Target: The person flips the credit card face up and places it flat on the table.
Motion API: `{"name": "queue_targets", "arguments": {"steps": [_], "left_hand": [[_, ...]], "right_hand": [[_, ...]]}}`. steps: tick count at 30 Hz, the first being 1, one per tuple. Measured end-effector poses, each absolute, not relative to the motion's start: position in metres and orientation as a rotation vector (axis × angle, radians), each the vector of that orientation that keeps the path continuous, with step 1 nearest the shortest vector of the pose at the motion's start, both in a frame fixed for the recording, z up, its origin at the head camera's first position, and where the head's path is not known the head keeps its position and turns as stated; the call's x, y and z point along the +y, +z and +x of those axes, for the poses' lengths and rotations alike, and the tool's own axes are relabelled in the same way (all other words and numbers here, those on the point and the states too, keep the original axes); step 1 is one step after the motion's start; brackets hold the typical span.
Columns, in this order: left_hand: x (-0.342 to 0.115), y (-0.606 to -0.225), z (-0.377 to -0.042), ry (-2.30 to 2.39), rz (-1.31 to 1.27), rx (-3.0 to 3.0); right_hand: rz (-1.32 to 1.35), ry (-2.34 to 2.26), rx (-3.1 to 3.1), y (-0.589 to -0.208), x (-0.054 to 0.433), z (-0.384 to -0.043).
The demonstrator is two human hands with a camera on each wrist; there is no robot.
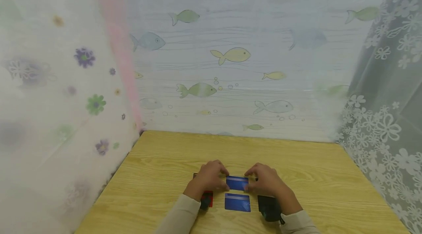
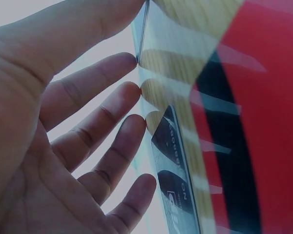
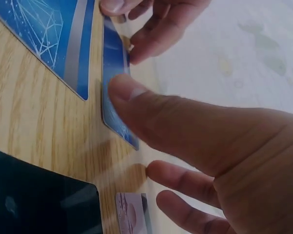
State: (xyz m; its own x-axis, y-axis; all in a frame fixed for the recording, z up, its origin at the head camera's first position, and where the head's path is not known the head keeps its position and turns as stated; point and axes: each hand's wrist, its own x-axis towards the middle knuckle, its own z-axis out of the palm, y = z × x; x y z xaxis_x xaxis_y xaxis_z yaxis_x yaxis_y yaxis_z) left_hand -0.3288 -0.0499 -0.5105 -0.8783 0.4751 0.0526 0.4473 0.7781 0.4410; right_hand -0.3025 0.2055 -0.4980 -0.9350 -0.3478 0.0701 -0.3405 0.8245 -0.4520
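My left hand (image 1: 209, 176) and right hand (image 1: 265, 181) hold the farther blue card (image 1: 237, 183) from its two sides, thumb and forefinger at its edges. In the right wrist view my right thumb lies on that blue card (image 3: 116, 63), while the forefinger is hidden behind it. At the top of that view the left hand's fingertips (image 3: 154, 24) meet the card's other end. The left wrist view shows the card edge-on (image 2: 143, 31) by the thumb and forefinger. Whether it touches the table I cannot tell. Just nearer lies a second blue card (image 1: 237, 203) with a pale stripe.
A red card with a black band (image 2: 278, 122) and a dark-lettered card (image 2: 173, 175) lie by the left hand. Near the right hand are a black card (image 3: 44, 195) and a pinkish card (image 3: 129, 212). Patterned curtains (image 1: 230, 80) border the wooden table (image 1: 158, 160).
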Motion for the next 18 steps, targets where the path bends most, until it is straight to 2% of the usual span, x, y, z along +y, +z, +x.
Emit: {"name": "queue_targets", "arguments": {"steps": [18], "left_hand": [[-0.046,-0.500,-0.327,0.707,0.629,2.875]], "right_hand": [[-0.577,-0.726,3.000,-0.504,0.207,-0.304]]}}
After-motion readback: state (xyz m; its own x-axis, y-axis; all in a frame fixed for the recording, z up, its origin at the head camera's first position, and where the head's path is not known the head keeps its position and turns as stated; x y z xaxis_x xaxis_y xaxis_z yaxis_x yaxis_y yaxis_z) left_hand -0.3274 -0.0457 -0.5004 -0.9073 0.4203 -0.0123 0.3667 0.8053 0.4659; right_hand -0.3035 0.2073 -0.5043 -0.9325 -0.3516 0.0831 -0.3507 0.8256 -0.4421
